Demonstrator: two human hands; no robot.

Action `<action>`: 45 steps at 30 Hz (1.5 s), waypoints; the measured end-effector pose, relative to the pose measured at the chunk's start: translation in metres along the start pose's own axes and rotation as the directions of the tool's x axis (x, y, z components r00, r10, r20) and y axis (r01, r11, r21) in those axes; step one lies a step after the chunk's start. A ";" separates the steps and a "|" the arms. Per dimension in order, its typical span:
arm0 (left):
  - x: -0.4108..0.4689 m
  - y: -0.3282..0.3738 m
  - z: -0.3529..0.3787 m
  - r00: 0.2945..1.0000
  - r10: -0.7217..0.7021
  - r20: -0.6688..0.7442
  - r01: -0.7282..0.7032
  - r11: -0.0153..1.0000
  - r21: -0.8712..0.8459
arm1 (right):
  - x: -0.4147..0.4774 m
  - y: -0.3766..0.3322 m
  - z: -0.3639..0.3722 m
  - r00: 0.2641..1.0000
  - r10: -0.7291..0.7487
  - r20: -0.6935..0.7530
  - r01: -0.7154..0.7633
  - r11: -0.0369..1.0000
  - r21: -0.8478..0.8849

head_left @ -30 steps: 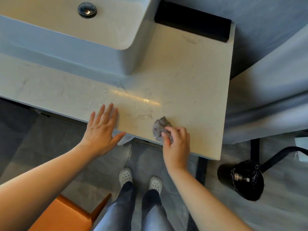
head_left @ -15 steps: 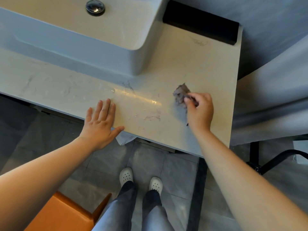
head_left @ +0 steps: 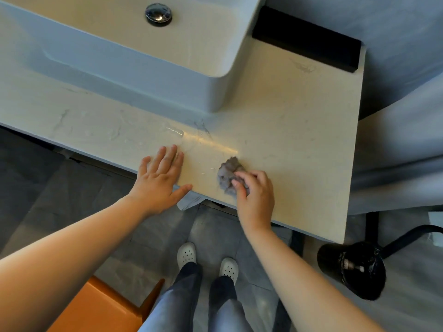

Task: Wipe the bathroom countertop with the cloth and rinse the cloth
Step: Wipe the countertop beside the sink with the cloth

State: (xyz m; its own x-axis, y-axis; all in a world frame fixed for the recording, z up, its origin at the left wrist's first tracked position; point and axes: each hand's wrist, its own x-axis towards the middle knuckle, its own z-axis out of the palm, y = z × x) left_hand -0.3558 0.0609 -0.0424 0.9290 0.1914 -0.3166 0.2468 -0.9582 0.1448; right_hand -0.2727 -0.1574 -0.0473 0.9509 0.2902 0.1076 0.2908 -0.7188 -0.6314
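The right hand (head_left: 256, 195) grips the balled-up cloth (head_left: 227, 173) and has pulled it back from 1 o'clock to the front edge of the bench (head_left: 299, 130) — still wiping. The left hand (head_left: 160, 178) stays flat, fingers straight. Rinsing at the sink (head_left: 143, 56), 11 o'clock, looks like it comes later.

The countertop (head_left: 299, 130) bears a basin (head_left: 143, 87), a black box (head_left: 306, 41) and a crumpled cloth (head_left: 227, 171).

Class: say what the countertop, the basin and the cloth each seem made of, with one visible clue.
Countertop: likely polished marble or marble-look stone; grey veins, glossy streak. Basin: probably glazed ceramic or resin; smooth, uniform white, rounded corner. Cloth: soft grey fabric, perhaps microfibre; crumpled, fuzzy edges.
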 end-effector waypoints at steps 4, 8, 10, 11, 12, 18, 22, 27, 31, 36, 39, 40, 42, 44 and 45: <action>-0.005 -0.026 -0.016 0.995 0.087 -0.051 -0.094 0.985 -0.142 | -0.035 -0.015 0.005 0.993 -0.074 0.091 0.071 0.997 0.037; -0.013 -0.037 -0.023 0.990 0.113 -0.083 -0.127 0.973 -0.191 | -0.041 -0.031 -0.005 0.983 -0.011 0.182 -0.029 0.975 0.220; -0.016 -0.039 -0.024 0.988 0.081 -0.130 -0.105 0.976 -0.193 | -0.024 -0.038 -0.016 0.989 0.010 0.150 -0.045 0.971 0.233; -0.017 -0.040 -0.023 0.988 0.064 -0.143 -0.091 0.978 -0.186 | -0.010 -0.040 -0.020 0.993 0.014 0.118 -0.040 0.974 0.222; -0.017 -0.042 -0.022 0.988 0.049 -0.147 -0.074 0.982 -0.175 | 0.008 -0.041 -0.023 0.997 0.017 0.081 -0.034 0.978 0.205; -0.018 -0.055 -0.014 0.989 -0.053 -0.138 0.031 0.987 -0.160 | 0.097 -0.030 0.000 0.991 0.134 0.019 -0.136 0.986 0.101; -0.018 -0.060 -0.011 0.988 -0.098 -0.121 0.074 0.979 -0.191 | 0.072 -0.035 0.031 0.993 0.115 0.031 -0.117 0.991 0.067; -0.019 -0.066 -0.011 0.989 -0.072 -0.127 0.051 0.985 -0.163 | 0.000 -0.053 0.041 0.993 -0.089 0.073 0.084 0.994 0.069; -0.019 -0.069 -0.017 0.990 -0.058 -0.125 0.037 0.986 -0.163 | -0.028 -0.060 0.040 0.975 -0.101 0.200 0.063 0.980 0.188; -0.019 -0.069 -0.018 0.994 -0.055 -0.099 0.039 0.987 -0.158 | -0.017 -0.068 0.018 0.975 -0.029 0.220 -0.032 0.963 0.269; -0.019 -0.067 -0.016 0.993 -0.069 -0.093 0.055 0.988 -0.148 | 0.020 -0.069 0.004 0.988 -0.034 0.150 0.000 0.974 0.226; -0.019 -0.066 -0.016 0.993 -0.074 -0.089 0.061 0.988 -0.143 | 0.038 -0.069 0.003 0.991 -0.042 0.128 0.016 0.980 0.200; -0.018 -0.065 -0.014 0.993 -0.082 -0.082 0.071 0.989 -0.129 | 0.075 -0.068 0.005 0.992 -0.071 0.101 0.055 0.987 0.148; -0.017 -0.064 -0.013 0.993 -0.089 -0.081 0.079 0.989 -0.127 | 0.107 -0.067 0.013 0.989 -0.103 0.102 0.090 0.987 0.131; -0.017 -0.063 -0.013 0.992 -0.094 -0.080 0.083 0.988 -0.129 | 0.119 -0.067 0.019 0.987 -0.122 0.107 0.108 0.986 0.127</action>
State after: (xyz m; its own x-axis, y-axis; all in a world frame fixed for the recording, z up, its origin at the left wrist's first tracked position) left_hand -0.3838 0.1211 -0.0338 0.9208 0.2971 -0.2528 0.3567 -0.9035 0.2375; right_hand -0.1805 -0.0625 -0.0070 0.8917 0.4413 0.1007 0.3757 -0.5974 -0.7085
